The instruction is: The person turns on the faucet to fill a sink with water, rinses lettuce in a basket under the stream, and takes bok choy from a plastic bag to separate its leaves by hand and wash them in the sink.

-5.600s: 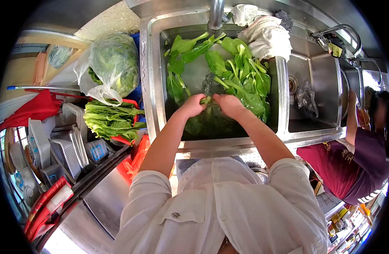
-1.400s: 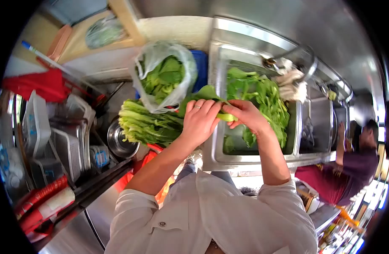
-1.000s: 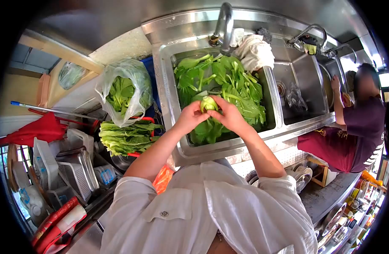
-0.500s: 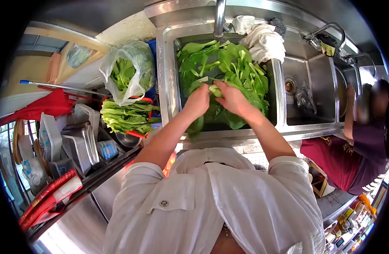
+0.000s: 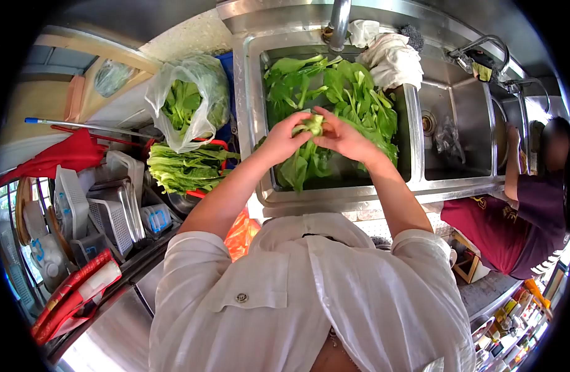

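Observation:
Above the left sink basin (image 5: pixel 260 180), my left hand (image 5: pixel 286 139) is closed around a head of bok choy (image 5: pixel 307 164). Its pale stem end points up and its green leaves hang down toward the water. The fingers of my right hand (image 5: pixel 347 137) pinch the same stem end from the other side. Loose bok choy leaves (image 5: pixel 359 93) float in the water beyond and to the right of my hands. Some fingertips are hidden behind the stem.
Left of the sink are an open plastic bag of greens (image 5: pixel 201 102) and a pile of long leafy greens (image 5: pixel 182 167). A faucet (image 5: pixel 340 25) and white cloth (image 5: pixel 391 61) are at the back. Another person (image 5: pixel 502 229) stands at the right by a second basin (image 5: pixel 471 133).
My hands have lifted slightly and turned the bok choy, so its stem end now shows between my fingers. My right hand's fingers have shifted up onto the stem end.

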Demonstrator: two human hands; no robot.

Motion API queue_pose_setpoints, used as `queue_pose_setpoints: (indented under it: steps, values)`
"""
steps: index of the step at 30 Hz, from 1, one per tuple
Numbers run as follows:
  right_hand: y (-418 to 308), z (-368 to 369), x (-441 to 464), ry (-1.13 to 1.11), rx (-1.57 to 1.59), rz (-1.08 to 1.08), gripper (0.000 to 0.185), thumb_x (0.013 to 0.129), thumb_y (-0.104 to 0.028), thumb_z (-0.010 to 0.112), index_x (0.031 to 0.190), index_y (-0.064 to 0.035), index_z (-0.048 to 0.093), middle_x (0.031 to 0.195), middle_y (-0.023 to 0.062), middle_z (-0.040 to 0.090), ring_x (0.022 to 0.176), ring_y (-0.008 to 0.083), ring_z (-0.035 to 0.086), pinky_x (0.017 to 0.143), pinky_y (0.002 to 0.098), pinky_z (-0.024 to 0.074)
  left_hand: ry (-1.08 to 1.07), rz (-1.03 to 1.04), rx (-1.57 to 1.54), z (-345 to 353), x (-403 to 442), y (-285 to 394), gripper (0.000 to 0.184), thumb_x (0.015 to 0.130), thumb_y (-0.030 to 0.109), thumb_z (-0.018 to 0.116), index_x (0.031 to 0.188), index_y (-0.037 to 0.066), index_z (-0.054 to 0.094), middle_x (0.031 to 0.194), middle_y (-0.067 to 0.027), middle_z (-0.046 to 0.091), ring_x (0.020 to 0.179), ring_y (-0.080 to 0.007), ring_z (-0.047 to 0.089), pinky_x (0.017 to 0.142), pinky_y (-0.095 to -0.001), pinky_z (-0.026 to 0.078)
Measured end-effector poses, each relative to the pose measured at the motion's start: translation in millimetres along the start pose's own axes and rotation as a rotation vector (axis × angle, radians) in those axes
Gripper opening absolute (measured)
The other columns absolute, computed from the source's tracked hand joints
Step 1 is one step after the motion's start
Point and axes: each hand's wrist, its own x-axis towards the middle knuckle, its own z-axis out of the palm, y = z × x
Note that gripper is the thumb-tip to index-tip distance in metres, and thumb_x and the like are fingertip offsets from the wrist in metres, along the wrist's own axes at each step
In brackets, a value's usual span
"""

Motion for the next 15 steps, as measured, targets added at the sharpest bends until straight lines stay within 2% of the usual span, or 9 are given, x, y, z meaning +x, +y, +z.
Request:
queue_pose_setpoints:
  steps: [2, 3, 5, 6, 7, 9, 11, 14, 15]
  values:
    - [-10.0, 5.9, -0.7, 0.325, -0.338, 0.012, 0.051, 0.074, -0.008, 0.062, 0.122, -0.0042, 0.042, 0.102, 0.0113, 0.056, 0.091, 0.0198, 0.054, 0.078, 0.0302, 0.0444, 0.095, -0.083, 0.058, -4.5, 0.5, -14.3, 0.037, 0.078, 0.009, 0.058, 0.113, 0.003, 0.046, 0.1, -0.0069, 0.054, 0.092, -0.0143, 0.051, 0.081, -0.026, 0.04]
    - [-20.6, 10.0, -0.5, 0.323, -0.344, 0.009, 0.051, 0.074, -0.008, 0.062, 0.122, -0.0042, 0.042, 0.102, 0.0113, 0.056, 0.091, 0.0198, 0.054, 0.078, 0.0302, 0.0444, 0.099, -0.079, 0.057, -8.6, -1.2, -20.7, 0.037, 0.078, 0.009, 0.058, 0.113, 0.003, 0.046, 0.1, -0.0069, 0.054, 0.092, -0.0143, 0.051, 0.081, -0.026, 0.04]
    - [-44.2, 24.8, -0.4, 0.555, -1.163, -0.32, 0.028, 0.068, -0.007, 0.064, 0.095, -0.0082, 0.057, 0.086, 0.0098, 0.056, 0.082, 0.0264, 0.055, 0.07, 0.0331, 0.0454, 0.149, -0.085, 0.104, -19.1, -6.1, -34.7, 0.039, 0.077, 0.015, 0.059, 0.112, 0.004, 0.046, 0.1, -0.0125, 0.057, 0.092, -0.023, 0.056, 0.079, -0.0303, 0.043]
    - [-59.0, 43.9, 2.7, 0.434, -1.021, -0.441, 0.014, 0.064, -0.005, 0.063, 0.076, -0.0069, 0.056, 0.079, 0.0109, 0.053, 0.076, 0.0306, 0.053, 0.067, 0.0369, 0.0447, 0.145, -0.073, 0.117, -24.9, -6.3, -43.1, 0.04, 0.076, 0.017, 0.06, 0.112, 0.004, 0.046, 0.099, -0.0119, 0.057, 0.09, -0.0213, 0.056, 0.078, -0.0294, 0.043]
    - [-81.8, 69.6, 0.2, 0.253, -0.883, -0.646, 0.015, 0.065, -0.007, 0.062, 0.079, -0.0073, 0.056, 0.079, 0.0102, 0.053, 0.076, 0.0292, 0.054, 0.066, 0.0365, 0.0445, 0.137, -0.067, 0.116, -31.6, -8.8, -44.8, 0.04, 0.076, 0.017, 0.06, 0.112, 0.004, 0.046, 0.099, -0.0119, 0.057, 0.09, -0.0213, 0.056, 0.078, -0.0294, 0.043]
    - [-106.6, 117.4, -12.1, -0.206, -0.634, -0.589, 0.015, 0.067, -0.008, 0.061, 0.08, -0.0087, 0.055, 0.083, 0.0097, 0.053, 0.081, 0.0281, 0.054, 0.068, 0.0364, 0.0444, 0.124, -0.053, 0.114, -43.7, -15.8, -45.7, 0.04, 0.076, 0.017, 0.06, 0.111, 0.003, 0.047, 0.096, -0.0112, 0.057, 0.087, -0.0187, 0.055, 0.077, -0.0288, 0.043]
    - [-137.1, 156.0, -22.8, -0.376, -0.413, -0.772, 0.015, 0.069, -0.009, 0.059, 0.082, -0.0079, 0.052, 0.082, 0.0087, 0.051, 0.078, 0.0275, 0.052, 0.068, 0.0374, 0.044, 0.148, -0.218, 0.101, -51.0, -20.5, -44.6, 0.039, 0.077, 0.018, 0.06, 0.111, 0.003, 0.048, 0.093, -0.0104, 0.057, 0.085, -0.017, 0.054, 0.076, -0.0281, 0.042]
    - [-160.8, 194.7, -34.1, -0.614, -0.152, -0.93, 0.016, 0.069, -0.014, 0.059, 0.079, -0.0055, 0.05, 0.078, 0.0083, 0.047, 0.073, 0.0268, 0.051, 0.065, 0.0369, 0.0439, 0.149, -0.199, 0.095, -59.5, -25.4, -54.4, 0.038, 0.077, 0.019, 0.06, 0.11, 0.004, 0.048, 0.092, -0.0094, 0.057, 0.085, -0.0164, 0.054, 0.076, -0.0276, 0.042]
    - [-164.6, 204.2, -39.3, -0.609, -0.155, -0.929, 0.016, 0.069, -0.014, 0.059, 0.079, -0.0055, 0.05, 0.078, 0.0083, 0.047, 0.073, 0.0268, 0.051, 0.065, 0.0369, 0.0439, 0.16, -0.213, 0.086, -61.2, -26.4, -55.0, 0.038, 0.077, 0.019, 0.06, 0.11, 0.004, 0.048, 0.092, -0.009, 0.057, 0.085, -0.0162, 0.054, 0.076, -0.0274, 0.042]
